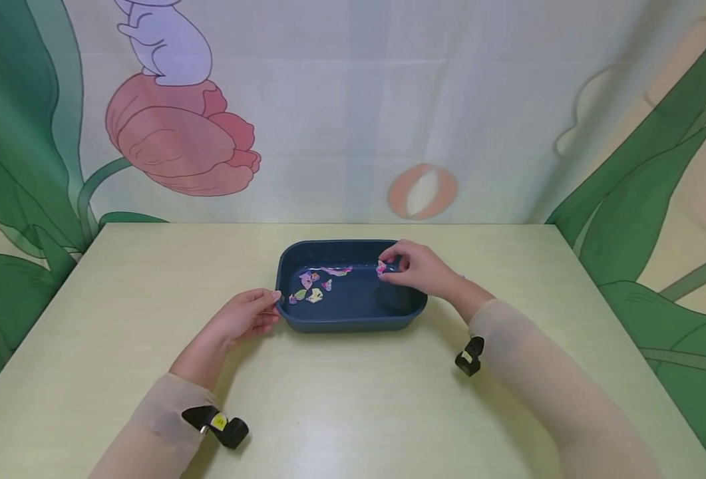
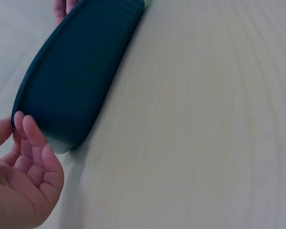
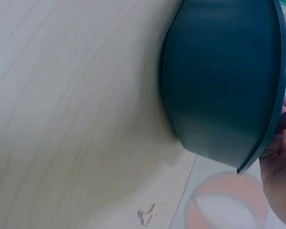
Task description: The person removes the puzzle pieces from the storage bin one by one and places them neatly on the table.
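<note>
On a pale table [image 1: 358, 392] near me sits a blue tray [image 1: 355, 325], several small colourful pieces [image 1: 315, 295] lying loosely in its left half. A person's left hand [image 1: 247, 315] pinches the tray's left rim; the right hand [image 1: 422, 267] pinches one piece [image 1: 380, 267] over its right end. A stray piece [image 3: 148, 214] lies outside, to the right. The work seems partway along; whether pieces are going in or out, I cannot tell.
</note>
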A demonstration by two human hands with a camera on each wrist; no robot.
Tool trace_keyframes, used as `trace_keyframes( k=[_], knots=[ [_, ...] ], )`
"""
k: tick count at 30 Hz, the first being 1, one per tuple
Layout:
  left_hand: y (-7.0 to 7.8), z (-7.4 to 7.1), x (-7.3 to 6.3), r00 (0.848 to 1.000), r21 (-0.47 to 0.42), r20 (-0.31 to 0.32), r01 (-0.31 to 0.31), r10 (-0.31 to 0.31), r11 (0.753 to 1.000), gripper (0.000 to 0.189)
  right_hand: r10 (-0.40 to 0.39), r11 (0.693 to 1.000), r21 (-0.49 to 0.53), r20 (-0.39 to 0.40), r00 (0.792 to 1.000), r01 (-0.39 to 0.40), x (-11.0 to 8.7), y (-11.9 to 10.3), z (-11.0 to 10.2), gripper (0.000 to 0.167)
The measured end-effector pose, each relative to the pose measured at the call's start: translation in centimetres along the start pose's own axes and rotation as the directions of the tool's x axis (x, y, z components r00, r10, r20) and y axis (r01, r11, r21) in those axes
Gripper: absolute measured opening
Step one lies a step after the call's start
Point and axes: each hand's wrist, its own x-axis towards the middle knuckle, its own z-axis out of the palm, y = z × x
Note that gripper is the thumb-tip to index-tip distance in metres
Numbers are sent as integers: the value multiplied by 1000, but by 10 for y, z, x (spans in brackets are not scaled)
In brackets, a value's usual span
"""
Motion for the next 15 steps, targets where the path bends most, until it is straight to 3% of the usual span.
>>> trace_keyframes(
  k=[8,15],
  knots=[
    [2,0,0,1000,12,7,-2,2,1000,27,10,1000,-16,-36,999,-11,-9,7,-9,31],
    [1,0,-1,1000,5,-2,5,-5,1000,23,32,999,-28,-21,999,-32,-17,11,-14,32]
  ],
)
